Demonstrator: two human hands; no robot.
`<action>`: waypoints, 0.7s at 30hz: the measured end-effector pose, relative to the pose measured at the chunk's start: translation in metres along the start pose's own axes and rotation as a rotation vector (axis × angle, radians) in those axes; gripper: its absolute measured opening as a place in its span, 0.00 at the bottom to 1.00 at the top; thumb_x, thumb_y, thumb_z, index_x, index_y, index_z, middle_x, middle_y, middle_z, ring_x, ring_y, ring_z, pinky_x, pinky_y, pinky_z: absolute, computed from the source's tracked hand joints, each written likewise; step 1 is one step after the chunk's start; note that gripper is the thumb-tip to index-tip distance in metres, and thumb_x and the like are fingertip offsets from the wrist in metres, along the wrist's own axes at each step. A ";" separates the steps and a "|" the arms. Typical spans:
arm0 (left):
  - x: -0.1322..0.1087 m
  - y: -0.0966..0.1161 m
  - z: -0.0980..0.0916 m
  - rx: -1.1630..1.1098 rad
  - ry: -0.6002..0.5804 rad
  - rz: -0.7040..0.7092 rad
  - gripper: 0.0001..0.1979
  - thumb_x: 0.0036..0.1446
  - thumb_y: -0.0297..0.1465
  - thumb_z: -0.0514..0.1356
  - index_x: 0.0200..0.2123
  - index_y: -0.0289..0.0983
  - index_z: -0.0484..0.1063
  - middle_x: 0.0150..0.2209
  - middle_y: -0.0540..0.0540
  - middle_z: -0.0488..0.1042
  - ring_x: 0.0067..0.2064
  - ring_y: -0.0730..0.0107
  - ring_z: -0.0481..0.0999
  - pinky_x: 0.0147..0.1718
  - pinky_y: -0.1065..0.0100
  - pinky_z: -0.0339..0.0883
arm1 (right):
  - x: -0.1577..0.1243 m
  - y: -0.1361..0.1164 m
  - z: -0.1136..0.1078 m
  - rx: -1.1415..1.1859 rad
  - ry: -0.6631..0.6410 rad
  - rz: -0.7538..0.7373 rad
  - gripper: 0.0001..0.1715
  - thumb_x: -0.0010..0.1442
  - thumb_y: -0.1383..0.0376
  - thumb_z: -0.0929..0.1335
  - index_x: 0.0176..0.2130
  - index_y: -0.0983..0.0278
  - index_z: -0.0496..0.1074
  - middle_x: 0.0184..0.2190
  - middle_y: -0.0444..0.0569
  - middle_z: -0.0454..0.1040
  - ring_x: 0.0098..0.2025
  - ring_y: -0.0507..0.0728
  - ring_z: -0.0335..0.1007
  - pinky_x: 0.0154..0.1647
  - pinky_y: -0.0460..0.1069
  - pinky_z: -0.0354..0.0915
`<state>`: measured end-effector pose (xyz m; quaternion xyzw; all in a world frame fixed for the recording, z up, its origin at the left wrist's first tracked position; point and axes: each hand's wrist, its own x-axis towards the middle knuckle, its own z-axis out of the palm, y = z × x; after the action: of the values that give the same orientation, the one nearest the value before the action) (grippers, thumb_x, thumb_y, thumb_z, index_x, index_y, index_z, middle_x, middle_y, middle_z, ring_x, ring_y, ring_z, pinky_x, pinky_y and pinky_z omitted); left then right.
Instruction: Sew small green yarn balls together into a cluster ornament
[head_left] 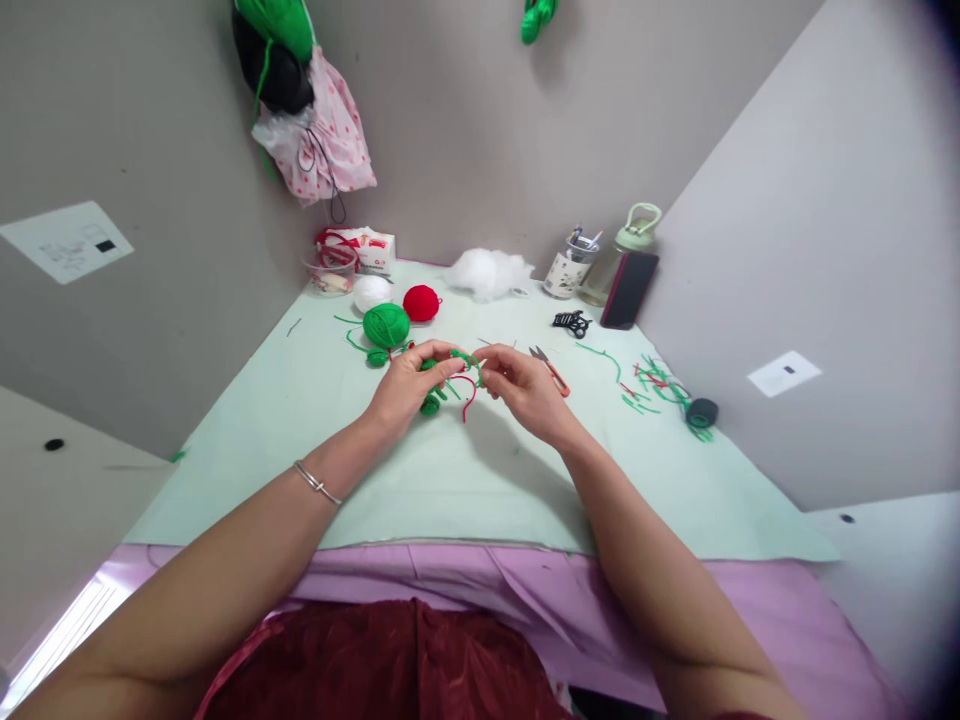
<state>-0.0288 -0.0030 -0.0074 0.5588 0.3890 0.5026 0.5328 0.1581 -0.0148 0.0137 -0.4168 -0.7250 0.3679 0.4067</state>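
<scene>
Above the middle of the table, a small green crochet piece (pixel 466 357) spans the gap between my two hands. My left hand (pixel 409 388) is closed around its left part, with more green knitted bits and a rounded green end (pixel 430 405) showing under the fingers. A red yarn tail (pixel 469 402) curls down below the piece. Thumb and fingers of my right hand (pixel 521 392) are pinched together at the right end, on a loop of green yarn (pixel 478 374). Whether a hook or needle is in those fingers I cannot make out.
Green (pixel 386 325), red (pixel 421 303) and white (pixel 373 292) yarn balls sit beyond my left hand. Orange-handled scissors (pixel 553 374) lie close to my right hand. Farther right are a black claw clip (pixel 572 323), yarn scraps (pixel 652 385), a phone (pixel 630 290) and white stuffing (pixel 491 273) at the back.
</scene>
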 end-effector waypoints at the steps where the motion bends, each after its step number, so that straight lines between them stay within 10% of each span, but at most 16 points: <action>1: 0.000 0.000 0.000 0.008 0.009 0.002 0.13 0.52 0.41 0.68 0.37 0.40 0.78 0.33 0.50 0.73 0.32 0.72 0.64 0.33 0.68 0.60 | 0.000 0.000 0.001 0.003 -0.020 0.006 0.10 0.61 0.65 0.66 0.44 0.64 0.72 0.25 0.40 0.66 0.27 0.51 0.61 0.30 0.47 0.58; 21: -0.001 -0.008 0.001 0.185 -0.278 -0.135 0.16 0.51 0.46 0.66 0.33 0.38 0.80 0.22 0.52 0.65 0.26 0.73 0.59 0.27 0.67 0.51 | 0.001 -0.006 -0.011 0.168 -0.099 0.166 0.08 0.54 0.62 0.71 0.30 0.65 0.75 0.23 0.42 0.70 0.26 0.49 0.61 0.30 0.47 0.58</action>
<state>-0.0275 -0.0030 -0.0151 0.6422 0.3927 0.3456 0.5602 0.1659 -0.0136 0.0237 -0.4210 -0.6739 0.4798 0.3720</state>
